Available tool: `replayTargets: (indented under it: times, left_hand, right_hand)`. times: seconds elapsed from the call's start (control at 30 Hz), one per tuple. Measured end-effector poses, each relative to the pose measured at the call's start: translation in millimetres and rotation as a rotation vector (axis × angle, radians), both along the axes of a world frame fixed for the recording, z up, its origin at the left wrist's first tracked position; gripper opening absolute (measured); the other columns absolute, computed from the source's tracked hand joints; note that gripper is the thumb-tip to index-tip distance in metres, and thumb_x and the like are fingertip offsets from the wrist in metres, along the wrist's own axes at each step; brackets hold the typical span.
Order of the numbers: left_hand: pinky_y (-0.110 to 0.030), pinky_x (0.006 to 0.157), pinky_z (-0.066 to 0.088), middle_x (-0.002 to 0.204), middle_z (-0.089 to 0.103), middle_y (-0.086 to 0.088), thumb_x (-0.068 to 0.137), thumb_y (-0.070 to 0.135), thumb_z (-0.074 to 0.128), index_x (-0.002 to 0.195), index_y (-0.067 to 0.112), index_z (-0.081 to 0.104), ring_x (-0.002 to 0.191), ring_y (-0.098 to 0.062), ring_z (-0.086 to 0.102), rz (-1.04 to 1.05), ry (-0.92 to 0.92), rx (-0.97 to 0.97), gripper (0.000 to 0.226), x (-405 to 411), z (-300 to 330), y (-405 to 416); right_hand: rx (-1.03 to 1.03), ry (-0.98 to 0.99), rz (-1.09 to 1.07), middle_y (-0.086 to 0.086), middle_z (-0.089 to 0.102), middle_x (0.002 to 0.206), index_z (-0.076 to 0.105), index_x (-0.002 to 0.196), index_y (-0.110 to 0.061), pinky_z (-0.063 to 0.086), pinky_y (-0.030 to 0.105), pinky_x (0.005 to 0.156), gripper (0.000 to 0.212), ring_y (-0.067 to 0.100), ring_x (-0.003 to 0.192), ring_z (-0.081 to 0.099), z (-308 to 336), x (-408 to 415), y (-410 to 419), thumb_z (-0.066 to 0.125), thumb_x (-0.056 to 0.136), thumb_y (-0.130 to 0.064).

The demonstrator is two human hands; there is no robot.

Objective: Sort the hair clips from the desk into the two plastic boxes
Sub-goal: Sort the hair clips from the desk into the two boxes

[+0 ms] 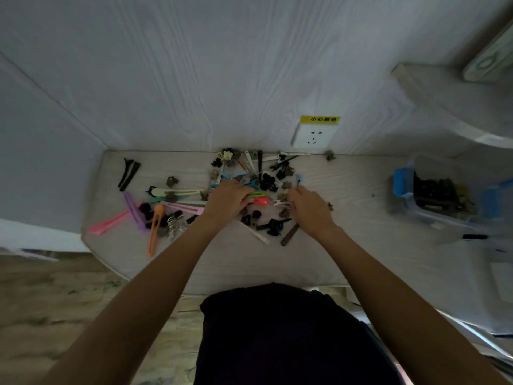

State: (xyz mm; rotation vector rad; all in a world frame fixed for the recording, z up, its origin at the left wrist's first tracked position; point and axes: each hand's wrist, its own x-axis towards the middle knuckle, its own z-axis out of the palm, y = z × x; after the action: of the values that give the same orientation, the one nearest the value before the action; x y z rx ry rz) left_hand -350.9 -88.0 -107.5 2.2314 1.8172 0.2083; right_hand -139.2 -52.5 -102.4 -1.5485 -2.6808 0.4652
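Scattered plastic and metal hair clips (249,187) heaped mid-surface toward the back edge | clear plastic box with blue latches (433,195) at the right edge, nearer the right hand | left hand (227,201) curled round green and red long clips, axes pointing right | right hand (311,207) pinches a small silver clip.

Yellow label (320,119) above wall socket (315,136): 小心触电.
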Motion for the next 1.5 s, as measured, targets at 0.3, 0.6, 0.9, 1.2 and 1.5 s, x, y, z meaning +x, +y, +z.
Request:
replayTargets:
  times: [0.3,0.6,0.9,1.2,1.5]
  left_hand:
    - [-0.034,0.062,0.047,0.106,0.066,-0.011,0.098,0.036,0.037,0.119,0.010,0.054,0.082,-0.030,0.065,0.189,-0.120,0.045,0.037,14,15,-53]
    - [-0.029,0.047,0.049,0.085,0.069,-0.009,0.064,0.029,0.081,0.099,0.010,0.063,0.062,-0.028,0.066,0.059,0.005,-0.085,0.043,24,-14,-85]
    - [-0.037,0.066,0.048,0.117,0.057,-0.014,0.089,0.032,0.055,0.113,0.011,0.058,0.088,-0.034,0.062,0.150,0.019,-0.193,0.031,32,-5,-69]
    - [-0.041,0.076,0.046,0.116,0.056,-0.012,0.093,0.040,0.047,0.113,0.008,0.053,0.105,-0.029,0.055,0.225,0.026,-0.253,0.038,8,-5,-94]
    - [-0.037,0.067,0.041,0.099,0.063,-0.015,0.096,0.031,0.043,0.128,0.010,0.041,0.087,-0.036,0.061,0.459,-0.098,-0.268,0.038,-5,2,-105]
  right_hand:
    - [0.122,-0.197,0.115,0.016,0.063,0.077,0.066,0.073,-0.007,0.045,0.027,0.049,0.031,0.030,0.058,0.060,-16,-10,6,0.085,0.049,-0.006]
    - [0.169,0.098,0.154,0.012,0.059,0.077,0.058,0.092,-0.007,0.039,0.034,0.062,0.023,0.029,0.072,0.052,0,40,-13,0.039,0.090,-0.018]
    - [0.150,-0.179,0.309,0.009,0.062,0.074,0.061,0.093,-0.008,0.028,0.029,0.065,0.017,0.027,0.070,0.054,-23,43,-35,0.052,0.079,-0.012]
    - [0.169,-0.213,0.319,0.014,0.061,0.079,0.057,0.084,-0.005,0.047,0.034,0.064,0.016,0.030,0.074,0.057,-29,46,-34,0.062,0.082,-0.021]
    - [0.024,0.055,-0.025,0.021,0.061,0.081,0.053,0.093,-0.001,0.035,0.037,0.068,0.022,0.034,0.072,0.054,-3,26,-46,0.038,0.098,-0.017]
